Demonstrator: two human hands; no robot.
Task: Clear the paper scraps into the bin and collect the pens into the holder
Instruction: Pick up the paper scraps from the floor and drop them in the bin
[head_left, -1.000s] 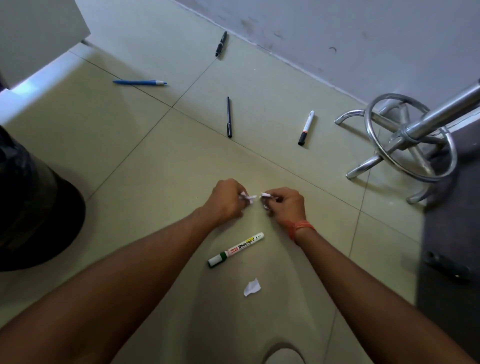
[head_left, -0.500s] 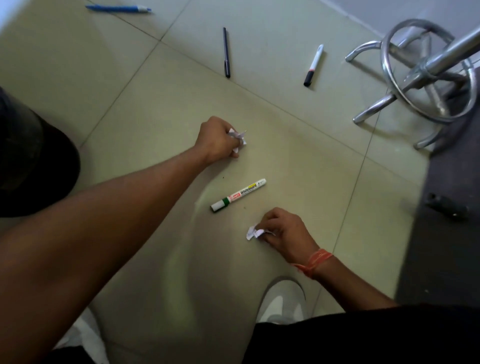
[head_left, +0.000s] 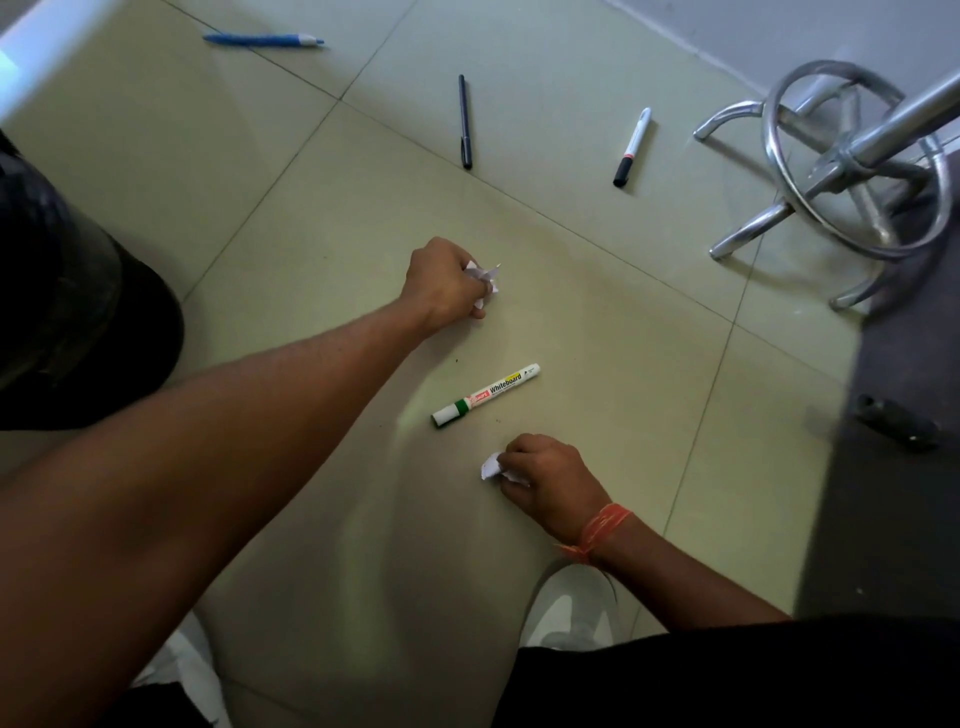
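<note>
Left hand (head_left: 447, 283) fisted around crumpled white paper scraps (head_left: 483, 278), corners protruding past the knuckles; right hand (head_left: 545, 480) curled, fingertips pinched on a small torn white paper scrap (head_left: 489, 466) at the tiled floor (head_left: 597, 332); green-capped white whiteboard marker (head_left: 485, 395) flat between the two hands, just beyond the right fingers and nearer them than the left, long axis slanting up to the right; likely next after binning. Well beyond the left fingers: slim black pen (head_left: 465, 122), black-capped white marker (head_left: 631, 148), blue pen (head_left: 262, 39). Dark rounded object (head_left: 78, 312) to the left, possibly the bin; holder not in view.
</note>
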